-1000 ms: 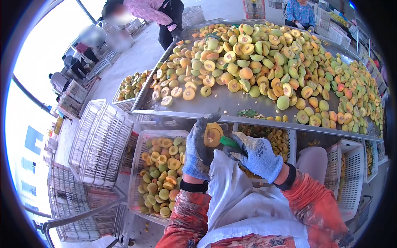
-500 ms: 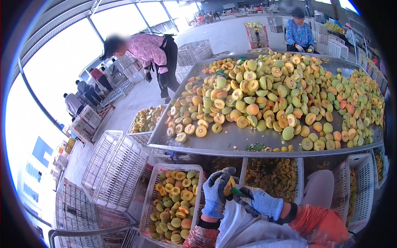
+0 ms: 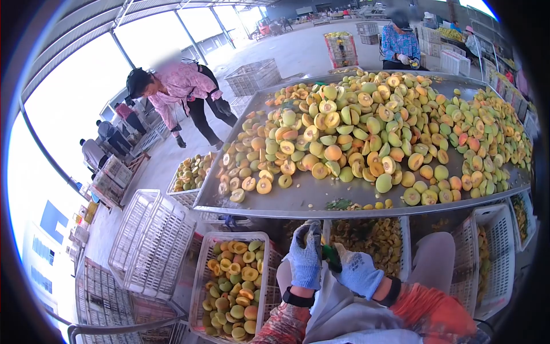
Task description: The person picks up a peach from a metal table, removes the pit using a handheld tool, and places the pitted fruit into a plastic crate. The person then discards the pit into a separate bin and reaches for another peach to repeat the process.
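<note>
Fruit (image 3: 366,123) heaping in rounded halves

The left hand (image 3: 305,258) and the right hand (image 3: 356,271) are working close together, both wearing pale blue knit with a dark coating over the fingers. The right hand is clamping a green handle (image 3: 330,254), which is lying between the two. The left hand's fingers are curling upward beside it; whether they are gripping anything is hidden.

Beyond the hands, the fruit is filling most of a metal table (image 3: 275,202), showing smooth green and yellow-orange skins, and flat cut faces with oval centres. A raised rim is running along the table's near edge, just past the fingertips, and a strip of dull metal is showing between that rim and the pile. A crumpled green leaf (image 3: 339,203) is resting on that strip.

Directly under the rim, a scrap crate (image 3: 405,246) is holding ragged brownish pieces. To the left of the hands, a white plastic crate (image 3: 267,281) is carrying more fruit halves (image 3: 236,289), its side standing near the left wrist. Farther left, latticed crates (image 3: 166,252) are leaning in a stack, and smooth floor (image 3: 229,54) is stretching away past the table's far-left corner. Nearer the body, pale cloth (image 3: 355,315) is draping in soft folds beneath both wrists.
</note>
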Tool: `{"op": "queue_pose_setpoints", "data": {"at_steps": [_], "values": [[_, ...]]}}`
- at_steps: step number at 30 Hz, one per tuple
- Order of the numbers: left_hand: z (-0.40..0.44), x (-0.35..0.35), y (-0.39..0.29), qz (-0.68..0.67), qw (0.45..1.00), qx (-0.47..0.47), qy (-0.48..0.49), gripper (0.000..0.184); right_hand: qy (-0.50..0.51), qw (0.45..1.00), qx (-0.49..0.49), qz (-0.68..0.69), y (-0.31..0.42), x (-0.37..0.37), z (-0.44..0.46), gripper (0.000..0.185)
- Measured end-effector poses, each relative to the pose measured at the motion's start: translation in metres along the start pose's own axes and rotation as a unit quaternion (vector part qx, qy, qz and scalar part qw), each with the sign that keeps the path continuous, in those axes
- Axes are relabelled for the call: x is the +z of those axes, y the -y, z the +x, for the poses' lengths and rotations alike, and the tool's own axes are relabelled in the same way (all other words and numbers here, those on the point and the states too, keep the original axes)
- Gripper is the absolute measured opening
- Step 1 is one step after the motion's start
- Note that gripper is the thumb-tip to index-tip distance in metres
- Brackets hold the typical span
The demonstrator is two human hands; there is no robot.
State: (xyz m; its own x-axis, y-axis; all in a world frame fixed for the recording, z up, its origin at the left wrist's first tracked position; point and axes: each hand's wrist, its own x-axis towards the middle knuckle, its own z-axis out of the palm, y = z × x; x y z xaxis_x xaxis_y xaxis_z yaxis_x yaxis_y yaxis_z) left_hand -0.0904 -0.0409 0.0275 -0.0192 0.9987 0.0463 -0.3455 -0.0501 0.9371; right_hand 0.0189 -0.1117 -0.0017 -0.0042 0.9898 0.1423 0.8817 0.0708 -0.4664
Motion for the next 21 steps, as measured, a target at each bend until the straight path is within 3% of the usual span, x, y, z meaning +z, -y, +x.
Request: {"op": "queue_pose_setpoints", "data": {"at_steps": [2,3,4,5,6,7,8,9,10,11,13,14,15,17,18,20,21], "values": [[0.003,-0.003,0.004,0.139,0.99,0.013,0.015,0.022,0.055,0.987,-0.002,0.151,-0.001,-0.011,0.001,0.044],[0.005,-0.005,0.006,0.127,0.992,0.009,0.027,0.02,0.052,0.987,0.003,0.15,-0.003,-0.017,0.001,0.044],[0.009,-0.006,0.006,0.126,0.991,0.008,0.031,0.02,0.088,0.957,0.02,0.274,-0.003,-0.024,0.0,0.042],[0.013,-0.006,0.001,0.164,0.983,-0.057,0.062,0.021,0.125,0.91,0.036,0.395,-0.003,-0.03,0.0,0.04],[0.015,-0.006,-0.003,0.203,0.967,-0.124,0.091,0.021,0.127,0.908,0.038,0.397,-0.003,-0.032,-0.001,0.04],[0.018,-0.003,-0.009,0.191,0.962,-0.17,0.091,0.018,0.171,0.866,0.083,0.462,-0.002,-0.035,-0.001,0.039],[0.021,-0.004,-0.005,0.194,0.962,-0.171,0.089,0.018,0.213,0.815,0.126,0.524,-0.001,-0.037,-0.001,0.04],[0.024,-0.007,0.001,0.282,0.946,-0.12,0.108,0.019,0.214,0.813,0.126,0.526,0.0,-0.042,0.0,0.04],[0.026,-0.008,0.005,0.366,0.92,-0.067,0.127,0.02,0.226,0.773,0.135,0.578,0.0,-0.047,0.001,0.039],[0.025,-0.007,0.004,0.367,0.919,-0.069,0.126,0.02,0.238,0.728,0.144,0.627,0.001,-0.049,0.0,0.039],[0.022,-0.003,-0.003,0.314,0.923,0.158,0.156,0.02,0.257,0.713,0.137,0.638,-0.003,-0.045,0.001,0.039],[0.022,-0.002,-0.008,0.314,0.923,0.158,0.158,0.02,0.274,0.699,0.129,0.648,-0.006,-0.043,0.002,0.039],[0.024,-0.003,-0.017,0.316,0.929,0.035,0.19,0.019,0.273,0.699,0.129,0.648,-0.009,-0.039,0.002,0.039],[0.027,-0.002,-0.028,0.28,0.92,-0.172,0.215,0.02,0.233,0.807,0.08,0.536,-0.011,-0.031,0.001,0.039],[0.031,0.001,-0.029,0.279,0.922,-0.168,0.208,0.02,0.239,0.808,0.074,0.534,-0.011,-0.033,0.003,0.039],[0.033,0.003,-0.023,0.426,0.865,-0.189,0.188,0.022,0.289,0.756,0.147,0.569,-0.006,-0.039,0.001,0.038],[0.033,0.002,-0.017,0.487,0.848,-0.061,0.201,0.025,0.307,0.755,0.139,0.562,-0.003,-0.041,0.001,0.038]]}}
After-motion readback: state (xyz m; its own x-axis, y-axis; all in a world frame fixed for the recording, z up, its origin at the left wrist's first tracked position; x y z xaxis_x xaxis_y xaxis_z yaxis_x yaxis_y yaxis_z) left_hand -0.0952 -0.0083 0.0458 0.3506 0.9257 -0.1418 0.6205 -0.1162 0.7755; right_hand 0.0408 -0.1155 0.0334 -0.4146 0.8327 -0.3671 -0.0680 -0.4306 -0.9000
